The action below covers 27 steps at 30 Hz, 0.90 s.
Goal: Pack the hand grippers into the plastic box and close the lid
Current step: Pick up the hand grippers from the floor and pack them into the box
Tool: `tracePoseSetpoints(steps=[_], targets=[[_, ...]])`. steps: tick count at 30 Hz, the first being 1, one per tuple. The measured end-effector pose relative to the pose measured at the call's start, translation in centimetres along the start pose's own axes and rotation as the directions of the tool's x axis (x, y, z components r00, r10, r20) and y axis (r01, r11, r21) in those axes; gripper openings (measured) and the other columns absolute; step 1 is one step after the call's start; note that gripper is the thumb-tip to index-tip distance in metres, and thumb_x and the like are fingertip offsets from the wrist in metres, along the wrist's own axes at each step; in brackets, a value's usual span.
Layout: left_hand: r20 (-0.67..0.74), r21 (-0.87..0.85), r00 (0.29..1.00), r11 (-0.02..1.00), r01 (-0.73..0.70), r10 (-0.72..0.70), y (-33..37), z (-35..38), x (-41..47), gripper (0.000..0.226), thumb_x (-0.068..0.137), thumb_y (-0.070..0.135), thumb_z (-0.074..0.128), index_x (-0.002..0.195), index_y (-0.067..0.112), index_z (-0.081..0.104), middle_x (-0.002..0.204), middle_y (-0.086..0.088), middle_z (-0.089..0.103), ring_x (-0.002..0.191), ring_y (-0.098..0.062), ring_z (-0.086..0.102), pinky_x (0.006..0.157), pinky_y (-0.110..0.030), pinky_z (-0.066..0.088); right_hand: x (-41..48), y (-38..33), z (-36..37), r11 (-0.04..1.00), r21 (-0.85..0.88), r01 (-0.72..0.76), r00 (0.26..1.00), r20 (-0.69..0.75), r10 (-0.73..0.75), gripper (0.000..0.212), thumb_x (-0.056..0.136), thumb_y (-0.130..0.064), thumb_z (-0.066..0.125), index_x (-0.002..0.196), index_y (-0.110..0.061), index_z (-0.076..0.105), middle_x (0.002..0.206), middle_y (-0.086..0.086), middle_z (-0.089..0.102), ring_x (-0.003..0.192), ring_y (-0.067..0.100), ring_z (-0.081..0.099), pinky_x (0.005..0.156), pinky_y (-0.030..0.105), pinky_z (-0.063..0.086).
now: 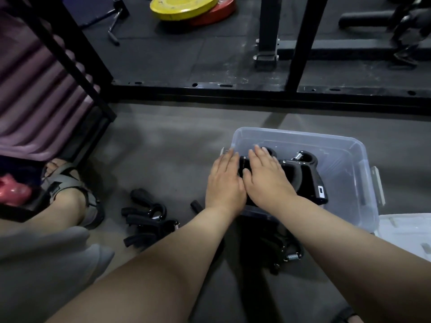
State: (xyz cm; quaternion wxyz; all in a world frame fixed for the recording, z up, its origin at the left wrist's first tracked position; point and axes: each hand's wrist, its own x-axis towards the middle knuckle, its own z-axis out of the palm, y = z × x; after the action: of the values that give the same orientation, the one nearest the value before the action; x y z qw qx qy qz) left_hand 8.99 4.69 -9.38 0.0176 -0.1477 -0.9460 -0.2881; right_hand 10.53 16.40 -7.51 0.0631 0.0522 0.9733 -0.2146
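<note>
Both hands lie flat and side by side, palms down, fingers straight and gripping nothing that shows. The left hand rests at the left edge of the plastic box, fingertips near the rim. The right hand touches it thumb to thumb and presses on the black hand grippers already inside. The flat palms suggest the aim is to push the pile down and level it, so that more will fit and the lid can shut later (what lies directly under the palms is hidden). The box sits open on the grey floor at centre right of the frame, with a latch on its right side. The white lid lies just beside it at the right edge. Packing looks partly done: 1 heap of loose grippers waits on the floor to the lower left of the hands, and another cluster lies between the forearms below the box, both near the hands. At the top of the frame 2 weight plates lie stacked, the yellow plate over the red plate, beyond a black rack frame.
</note>
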Motion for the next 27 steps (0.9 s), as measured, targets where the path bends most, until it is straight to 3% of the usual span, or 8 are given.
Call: tracePoseSetpoints(steps=[4,8,13,15,20,27], targets=[[0.003,-0.171,0.990,0.975,0.139,-0.141,-0.7,0.0,-0.4,0.050,0.102,0.023,0.034,0.151,0.014,0.030,0.159,0.000,0.026,0.146,-0.013,0.021,0.121,-0.029,0.011,1.1,-1.6,0.4,0.999,0.048,0.006,1.000,0.019,-0.007,0.059,0.103,-0.031,0.029,0.156,-0.011,0.016,0.165,0.003,0.005,0.152,0.016,0.000,0.123,0.034,0.001],[-0.012,-0.285,0.969,0.929,0.235,-0.249,-2.2,-0.3,-3.1,0.051,0.098,0.026,0.030,0.147,0.012,0.038,0.153,-0.005,0.037,0.141,-0.019,0.030,0.119,-0.037,0.020,1.8,-3.0,1.0,0.999,0.024,0.031,0.999,0.024,-0.032,0.059,0.103,-0.029,0.030,0.157,-0.010,0.014,0.165,0.004,0.006,0.152,0.018,0.001,0.123,0.033,0.000],[-0.014,-0.049,0.909,0.909,0.414,-0.416,-8.3,0.5,-8.9,0.047,0.086,0.028,0.036,0.121,0.006,0.058,0.119,-0.012,0.058,0.114,-0.033,0.050,0.103,-0.038,0.036,1.7,-4.5,2.5,0.993,-0.109,0.043,0.998,-0.036,-0.047,0.060,0.103,-0.025,0.027,0.156,-0.004,0.009,0.165,0.010,0.000,0.152,0.022,-0.003,0.123,0.039,0.001],[0.052,0.046,0.853,0.855,0.517,-0.518,-10.1,0.8,-10.6,0.040,0.086,0.024,0.049,0.121,0.006,0.058,0.127,-0.011,0.054,0.120,-0.033,0.046,0.104,-0.038,0.035,1.7,-4.9,2.8,0.988,-0.140,0.066,0.997,-0.029,-0.071,0.059,0.103,-0.026,0.025,0.156,-0.007,0.009,0.165,0.008,-0.002,0.152,0.020,-0.004,0.123,0.039,-0.002],[0.157,0.215,0.876,0.881,0.420,-0.456,-11.7,1.6,-12.3,0.053,0.086,0.030,0.059,0.135,0.013,0.048,0.145,-0.005,0.040,0.136,-0.026,0.032,0.113,-0.036,0.022,1.8,-5.4,3.6,0.983,-0.179,0.038,0.999,-0.030,-0.044,0.062,0.101,-0.030,0.028,0.157,-0.011,0.010,0.165,0.007,-0.005,0.152,0.021,-0.003,0.123,0.042,-0.001],[0.225,0.316,0.864,0.873,0.372,-0.450,-12.5,1.7,-11.5,0.049,0.093,0.033,0.051,0.140,0.028,0.037,0.137,0.003,0.044,0.129,-0.021,0.036,0.107,-0.037,0.023,2.0,-5.4,3.6,0.976,-0.211,0.046,0.999,-0.012,-0.050,0.062,0.102,-0.034,0.026,0.157,-0.011,0.009,0.164,0.010,-0.007,0.151,0.027,-0.004,0.123,0.044,-0.003]])
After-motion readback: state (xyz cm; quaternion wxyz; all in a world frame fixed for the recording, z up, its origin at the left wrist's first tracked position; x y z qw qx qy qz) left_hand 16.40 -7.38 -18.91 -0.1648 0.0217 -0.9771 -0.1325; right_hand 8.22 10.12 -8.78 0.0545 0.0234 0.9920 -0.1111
